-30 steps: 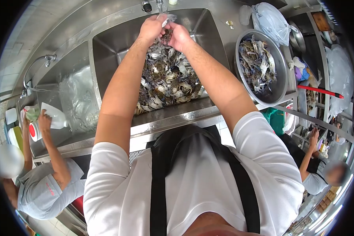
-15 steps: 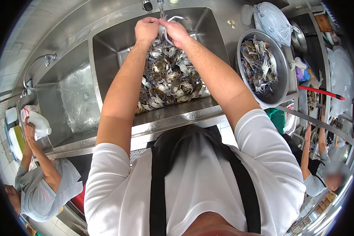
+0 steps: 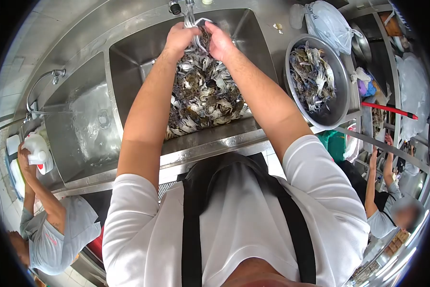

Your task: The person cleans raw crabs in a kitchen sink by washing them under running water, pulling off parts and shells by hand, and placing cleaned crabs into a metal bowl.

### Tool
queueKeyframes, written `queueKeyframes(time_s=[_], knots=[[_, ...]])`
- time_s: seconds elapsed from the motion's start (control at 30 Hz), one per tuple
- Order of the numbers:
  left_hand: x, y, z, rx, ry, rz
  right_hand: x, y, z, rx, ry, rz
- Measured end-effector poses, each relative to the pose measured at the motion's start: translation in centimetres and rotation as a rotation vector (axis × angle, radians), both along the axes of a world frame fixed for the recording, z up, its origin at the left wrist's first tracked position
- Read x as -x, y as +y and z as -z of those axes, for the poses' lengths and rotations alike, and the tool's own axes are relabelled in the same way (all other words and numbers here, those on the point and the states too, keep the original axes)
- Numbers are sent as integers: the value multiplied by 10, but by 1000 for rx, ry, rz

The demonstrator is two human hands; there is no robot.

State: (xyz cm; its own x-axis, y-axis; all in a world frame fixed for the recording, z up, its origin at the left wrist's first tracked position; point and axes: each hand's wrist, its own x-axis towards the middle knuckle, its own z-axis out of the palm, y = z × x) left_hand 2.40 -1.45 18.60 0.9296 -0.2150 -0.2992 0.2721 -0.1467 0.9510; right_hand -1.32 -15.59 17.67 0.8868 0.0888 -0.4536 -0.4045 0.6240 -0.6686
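Under the running tap (image 3: 189, 5), a crab (image 3: 204, 40) with pale legs is held between my two hands. My left hand (image 3: 179, 39) grips it from the left, fingers closed. On the other side my right hand (image 3: 220, 43) curls round it with looser fingers, the palm turned inward. Water runs over the crab and my fingers, so part of its body is hidden. Just below my hands, a heap of crabs (image 3: 205, 91) with white and dark shells fills much of the steel sink (image 3: 133, 52).
A metal basin (image 3: 341, 95) of crabs stands right of the sink, beside a tied plastic bag (image 3: 327, 26). To the left is a second sink (image 3: 71, 143) with its own tap (image 3: 57, 73). One co-worker holds a white jug (image 3: 38, 150) there; another person is at the far right.
My hands have drawn slightly apart, and the right fingers have loosened and turned palm inward. More of the crab's dark body shows. The co-worker at the left has lifted and tilted the white jug.
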Motion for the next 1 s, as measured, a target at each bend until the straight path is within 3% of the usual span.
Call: queueKeyframes(time_s=[0.33, 0.5, 0.57, 0.7, 0.77, 0.83, 0.9, 0.97, 1.0], knots=[[9, 4, -18, 392, 191, -83, 1, 4, 13, -17, 70, -91], [13, 13, -4, 397, 86, -8, 6, 5, 10, -125, -128, -133], [18, 14, -7, 332, 148, -31, 6, 8, 24, -189, -99, -43], [16, 8, -10, 319, 185, -64, 8, 11, 18, -15, 2, 64], [17, 5, -10, 323, 195, -79, 6, 6, 21, -240, -107, -30], [19, 2, -8, 188, 112, -73, 7, 3, 19, -280, -110, -103], [25, 3, -1, 186, 90, -69, 15, 8, 3, -59, -115, -35], [32, 3, 3, -152, -158, -171, 25, 10, 1, -10, -156, -12], [36, 4, 5, -178, -168, -158, 28, 7, 0, -10, -108, -60]])
